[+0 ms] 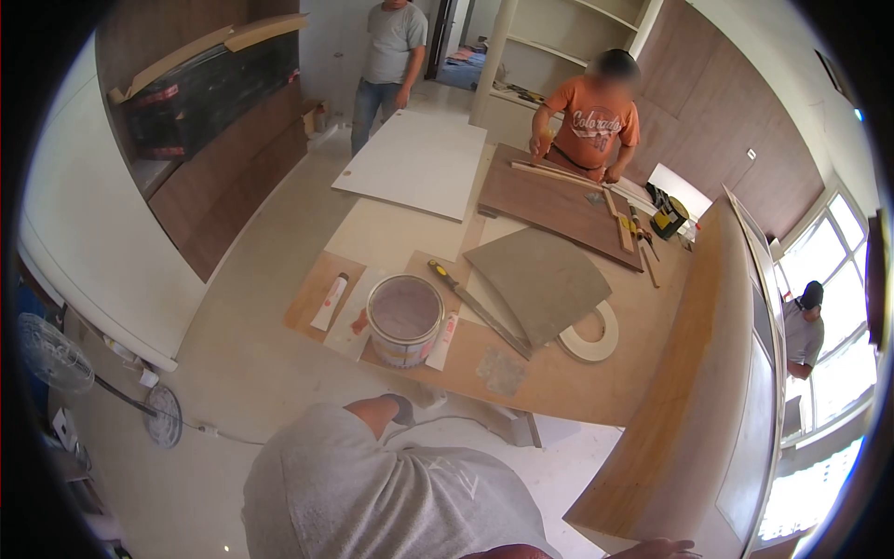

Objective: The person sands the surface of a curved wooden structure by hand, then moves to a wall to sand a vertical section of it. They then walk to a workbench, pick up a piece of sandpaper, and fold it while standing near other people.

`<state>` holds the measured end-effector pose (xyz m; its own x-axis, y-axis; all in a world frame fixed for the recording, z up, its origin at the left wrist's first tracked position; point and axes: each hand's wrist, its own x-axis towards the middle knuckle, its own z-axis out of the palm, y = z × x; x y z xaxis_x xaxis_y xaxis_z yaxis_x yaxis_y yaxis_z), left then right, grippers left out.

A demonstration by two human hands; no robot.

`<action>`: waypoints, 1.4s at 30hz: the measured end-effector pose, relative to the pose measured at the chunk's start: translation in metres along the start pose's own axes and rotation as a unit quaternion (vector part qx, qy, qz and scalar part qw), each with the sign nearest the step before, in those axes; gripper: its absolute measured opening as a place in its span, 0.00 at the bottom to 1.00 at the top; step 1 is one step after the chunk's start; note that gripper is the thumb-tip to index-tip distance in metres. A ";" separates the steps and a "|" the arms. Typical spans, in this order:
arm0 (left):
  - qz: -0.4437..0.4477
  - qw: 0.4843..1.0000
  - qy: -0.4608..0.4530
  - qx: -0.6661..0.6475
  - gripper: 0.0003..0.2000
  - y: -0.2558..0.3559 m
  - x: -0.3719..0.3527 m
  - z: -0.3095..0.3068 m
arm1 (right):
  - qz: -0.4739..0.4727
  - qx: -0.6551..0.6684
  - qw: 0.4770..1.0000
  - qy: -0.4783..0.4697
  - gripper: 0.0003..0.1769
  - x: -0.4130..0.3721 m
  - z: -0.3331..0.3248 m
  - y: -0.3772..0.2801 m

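At the bottom edge my right hand shows in part, fingers stretched out beside the lower end of a large curved wooden panel. That panel stands tilted at the right, its inner face bare wood. My left forearm reaches out of the grey sleeve below the worktable's front edge. A dark grey patch lies at its end; the fingers there are hidden. Nearest above it stand a paint can and a white tube on the worktable.
The table also holds a handsaw, a grey curved sheet, an edging roll and a white board. A person in orange works over a brown panel. Two others stand farther off. A fan is left.
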<state>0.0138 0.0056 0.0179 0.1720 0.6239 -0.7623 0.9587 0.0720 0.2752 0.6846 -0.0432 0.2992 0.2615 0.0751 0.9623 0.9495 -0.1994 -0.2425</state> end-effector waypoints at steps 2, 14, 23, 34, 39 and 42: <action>-0.005 1.000 -0.002 0.001 0.31 0.001 0.000 0.000 | 0.003 0.011 1.000 0.003 0.36 0.001 -0.001 0.001; 0.035 0.999 -0.010 0.005 0.31 0.002 0.002 -0.001 | 0.079 0.117 0.990 0.015 0.39 0.009 -0.003 0.026; 0.345 0.917 0.202 -0.011 0.26 0.124 0.003 -0.087 | 0.265 0.049 0.962 -0.047 0.38 0.039 -0.031 -0.044; 0.548 0.621 0.442 -0.344 0.38 0.237 -0.299 -0.465 | 0.271 0.066 0.960 0.000 0.35 0.045 -0.032 -0.070; 0.588 0.626 0.326 -0.395 0.37 0.249 -0.306 -0.479 | 0.154 -0.023 0.988 -0.016 0.26 0.030 -0.027 -0.046; 0.619 0.651 0.313 -0.308 0.34 0.243 -0.278 -0.467 | 0.101 -0.065 0.992 -0.019 0.22 0.028 -0.024 -0.039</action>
<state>0.0933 0.2135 0.5703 0.4146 0.6822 0.6023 -0.1326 -0.6095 0.7816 0.6505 -0.0563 0.3391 0.4538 0.0572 0.8892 0.8465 -0.3393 -0.4102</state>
